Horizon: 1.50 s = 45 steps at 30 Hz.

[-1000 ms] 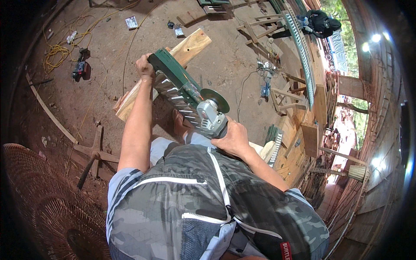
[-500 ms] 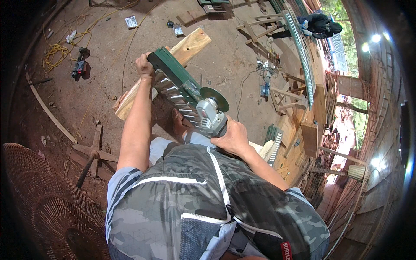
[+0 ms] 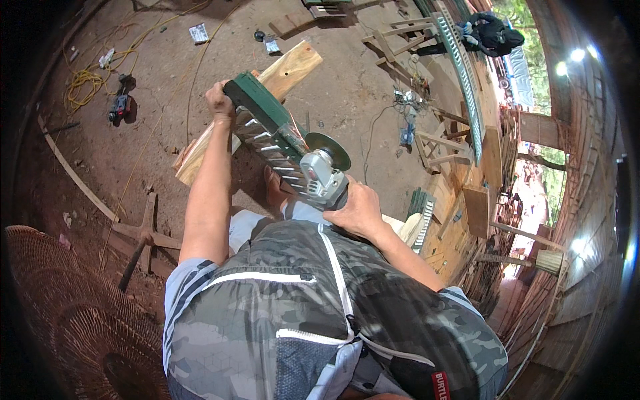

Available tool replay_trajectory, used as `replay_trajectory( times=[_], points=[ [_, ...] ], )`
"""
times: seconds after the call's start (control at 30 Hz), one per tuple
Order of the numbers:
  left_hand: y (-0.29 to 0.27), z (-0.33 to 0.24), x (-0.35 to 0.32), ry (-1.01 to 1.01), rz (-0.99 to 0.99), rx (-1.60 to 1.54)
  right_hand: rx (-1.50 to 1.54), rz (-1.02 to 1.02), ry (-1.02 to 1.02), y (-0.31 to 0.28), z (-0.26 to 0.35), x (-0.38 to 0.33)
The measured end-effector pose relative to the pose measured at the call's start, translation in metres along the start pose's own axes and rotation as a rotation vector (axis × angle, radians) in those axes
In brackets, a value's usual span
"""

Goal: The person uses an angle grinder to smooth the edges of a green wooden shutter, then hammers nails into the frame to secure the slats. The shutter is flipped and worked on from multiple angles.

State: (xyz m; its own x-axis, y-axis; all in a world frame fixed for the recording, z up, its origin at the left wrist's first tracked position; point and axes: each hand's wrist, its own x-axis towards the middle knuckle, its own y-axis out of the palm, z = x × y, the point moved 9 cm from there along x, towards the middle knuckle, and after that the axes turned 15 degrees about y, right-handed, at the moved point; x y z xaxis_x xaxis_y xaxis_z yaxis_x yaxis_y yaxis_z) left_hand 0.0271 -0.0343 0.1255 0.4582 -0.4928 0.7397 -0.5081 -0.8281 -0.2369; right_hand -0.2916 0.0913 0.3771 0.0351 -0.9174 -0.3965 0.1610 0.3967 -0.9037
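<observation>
Sparks fly in a thin streak where the disc of an angle grinder (image 3: 325, 172) meets a long green metal piece (image 3: 267, 130) with a row of pale teeth along one side. The right hand (image 3: 359, 210) is wrapped around the grey body of the grinder, fingers closed on it, with the round disc facing up and away from the person. The left hand (image 3: 219, 105) grips the far end of the green metal piece, arm stretched out straight, holding it tilted above the ground. Beneath the piece lies a thick wooden plank (image 3: 267, 93) on the dirt floor (image 3: 153, 80), running from near the left elbow toward the upper middle of the view. A yellow cord (image 3: 83, 83) is coiled on the floor at upper left, with a small dark power tool (image 3: 120, 105) just beside it. A woven basket (image 3: 73, 320) fills the lower left corner. Wooden frames (image 3: 407, 40) stand at the top right, and a second person (image 3: 490, 33) in dark clothes crouches beyond them.
</observation>
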Motion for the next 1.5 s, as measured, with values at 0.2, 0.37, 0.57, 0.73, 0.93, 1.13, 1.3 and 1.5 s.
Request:
replay_trajectory(
  times=[0.2, 0.37, 0.57, 0.73, 0.93, 1.13, 1.3, 1.5],
  points=[
    [0.003, 0.002, 0.000, -0.051, 0.005, -0.046, 0.008, -0.016, -0.003, -0.002, -0.001, 0.001],
    [0.003, 0.009, -0.003, -0.027, 0.017, -0.007, -0.011, 0.026, 0.060, -0.003, -0.011, -0.001],
    [0.001, 0.037, -0.020, -0.204, -0.021, -0.164, 0.121, -0.061, 0.115, -0.035, -0.047, -0.018],
    [0.004, 0.017, -0.013, -0.045, -0.006, -0.089, 0.108, -0.065, 0.100, -0.033, -0.058, -0.019],
    [0.016, 0.057, -0.040, -0.184, -0.019, -0.121, 0.082, 0.006, 0.057, -0.012, -0.033, -0.011],
    [0.006, 0.007, -0.012, -0.036, 0.036, 0.003, 0.045, 0.017, 0.057, 0.000, -0.032, -0.004],
    [0.017, 0.053, -0.037, -0.165, 0.006, -0.135, 0.007, 0.121, 0.147, -0.001, -0.021, 0.000],
    [0.006, 0.004, -0.008, 0.024, 0.001, -0.021, -0.007, 0.108, 0.163, 0.000, -0.024, -0.001]
  ],
)
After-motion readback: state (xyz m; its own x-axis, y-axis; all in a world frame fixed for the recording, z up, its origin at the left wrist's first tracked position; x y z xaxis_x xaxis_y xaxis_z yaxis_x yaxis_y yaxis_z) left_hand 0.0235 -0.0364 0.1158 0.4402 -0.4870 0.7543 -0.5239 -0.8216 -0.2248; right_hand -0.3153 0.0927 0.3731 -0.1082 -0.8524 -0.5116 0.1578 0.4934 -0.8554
